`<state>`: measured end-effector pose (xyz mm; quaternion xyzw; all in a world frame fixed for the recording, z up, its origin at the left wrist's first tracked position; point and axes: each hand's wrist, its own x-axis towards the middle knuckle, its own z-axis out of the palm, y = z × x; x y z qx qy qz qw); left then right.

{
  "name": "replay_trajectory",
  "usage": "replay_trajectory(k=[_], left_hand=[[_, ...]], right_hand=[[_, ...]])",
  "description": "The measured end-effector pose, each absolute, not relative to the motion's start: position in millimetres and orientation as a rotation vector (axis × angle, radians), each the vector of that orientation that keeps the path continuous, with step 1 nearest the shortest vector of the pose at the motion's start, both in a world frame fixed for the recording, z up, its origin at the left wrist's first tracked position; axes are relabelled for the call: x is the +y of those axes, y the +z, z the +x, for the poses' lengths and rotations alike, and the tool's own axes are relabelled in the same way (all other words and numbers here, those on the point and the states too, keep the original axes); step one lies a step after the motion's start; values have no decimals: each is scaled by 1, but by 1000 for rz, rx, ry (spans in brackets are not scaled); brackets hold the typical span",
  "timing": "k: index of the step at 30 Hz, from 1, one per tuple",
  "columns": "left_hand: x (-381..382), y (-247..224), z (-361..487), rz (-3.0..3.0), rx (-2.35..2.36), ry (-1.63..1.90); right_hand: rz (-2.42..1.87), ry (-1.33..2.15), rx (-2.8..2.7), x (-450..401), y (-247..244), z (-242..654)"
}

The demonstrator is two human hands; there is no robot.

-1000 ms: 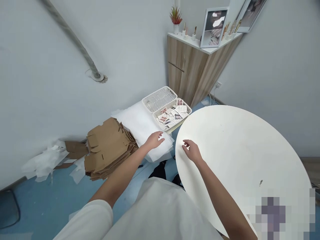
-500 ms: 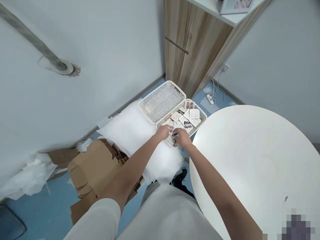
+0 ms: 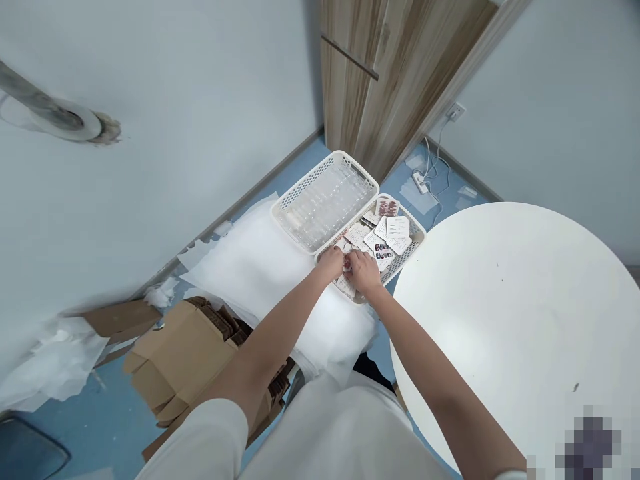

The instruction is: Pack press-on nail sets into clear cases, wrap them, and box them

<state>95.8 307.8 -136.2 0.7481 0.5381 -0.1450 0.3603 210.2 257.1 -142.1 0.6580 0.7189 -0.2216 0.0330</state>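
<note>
Both of my hands are over the near end of a white plastic basket (image 3: 417, 248) filled with cards of press-on nails (image 3: 384, 252). My left hand (image 3: 330, 264) has its fingers closed at the edge of a small card with reddish nails (image 3: 347, 263). My right hand (image 3: 365, 272) meets it there, its fingers curled on the same card, most of which they hide. Farther up in the basket lie white printed cards (image 3: 398, 227) and a card of reddish-brown nails (image 3: 387, 207).
A second white basket (image 3: 277, 212) holding clear plastic pieces stands alongside, by white foam sheeting (image 3: 250, 247). Flattened cardboard boxes (image 3: 185, 353) lie at the left. To the right is a round white table (image 3: 500, 300). A wood-grain cabinet (image 3: 360, 100) and a power strip (image 3: 421, 182) are beyond.
My hands have come together, and the right one has turned so the dark-nail card at its fingers no longer shows. The view has tilted down slightly.
</note>
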Motion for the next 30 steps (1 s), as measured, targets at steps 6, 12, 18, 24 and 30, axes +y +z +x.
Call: replay_trajectory(k=[6,12,18,24,30], left_hand=[[301,-134,98,1964,1412,-375],[283,-121,108,1931,1400,-93],[256,-109,126,1467,1271,413],[182,-82,158,937,993,407],[99,-62,199,993,914,379]], right_hand=[[2066,-641,2176,259,-138,208],[2166,-674,2234,251,-115,222],[2304,-886,2453,200,-73,268],[2595,-922,2434,102,-36,311],[2825,-931,2388,6,-28,347]])
